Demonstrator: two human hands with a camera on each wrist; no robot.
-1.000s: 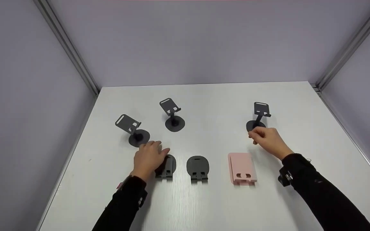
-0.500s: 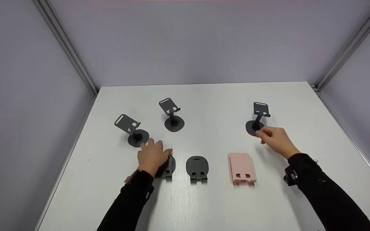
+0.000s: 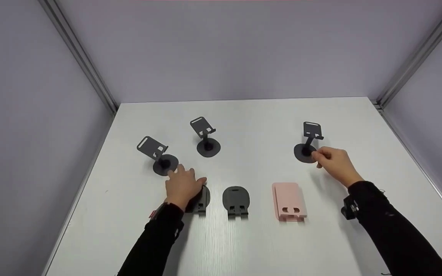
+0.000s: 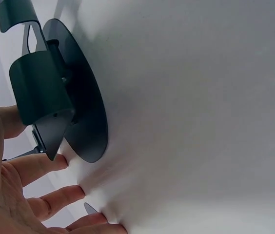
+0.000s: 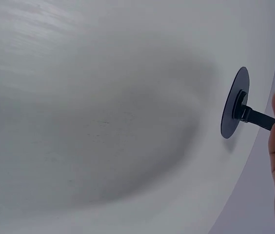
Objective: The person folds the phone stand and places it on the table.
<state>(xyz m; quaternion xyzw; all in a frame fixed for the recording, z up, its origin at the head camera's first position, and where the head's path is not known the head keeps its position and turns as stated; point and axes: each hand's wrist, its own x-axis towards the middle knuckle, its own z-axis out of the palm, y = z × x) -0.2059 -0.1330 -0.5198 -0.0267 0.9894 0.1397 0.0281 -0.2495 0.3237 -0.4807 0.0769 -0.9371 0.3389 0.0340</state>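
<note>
In the head view my left hand (image 3: pixel 182 187) reaches over a folded dark phone stand (image 3: pixel 204 199), partly hidden beneath it. The left wrist view shows the fingers (image 4: pixel 32 168) spread, fingertips at the table past the stand's round base (image 4: pixel 86 107), with the thumb beside the stand's holder. My right hand (image 3: pixel 335 163) hovers beside an unfolded dark phone stand (image 3: pixel 306 153) at the right, its loosely curled fingertips overlapping the base's edge. From the right wrist, the stand's arm (image 5: pixel 260 119) passes out of sight behind the fingers.
Two unfolded dark phone stands stand at the left, one nearer (image 3: pixel 152 148) and one further back (image 3: pixel 208 148). A folded dark phone stand (image 3: pixel 236 201) and a folded pink one (image 3: pixel 290 199) lie at the front of the white table (image 3: pixel 255 245). Walls enclose the table.
My right hand has moved right, away from the unfolded stand's base, which shows more now. My left hand has shifted slightly right, its fingers spreading over the folded stand. The stands have stayed put.
</note>
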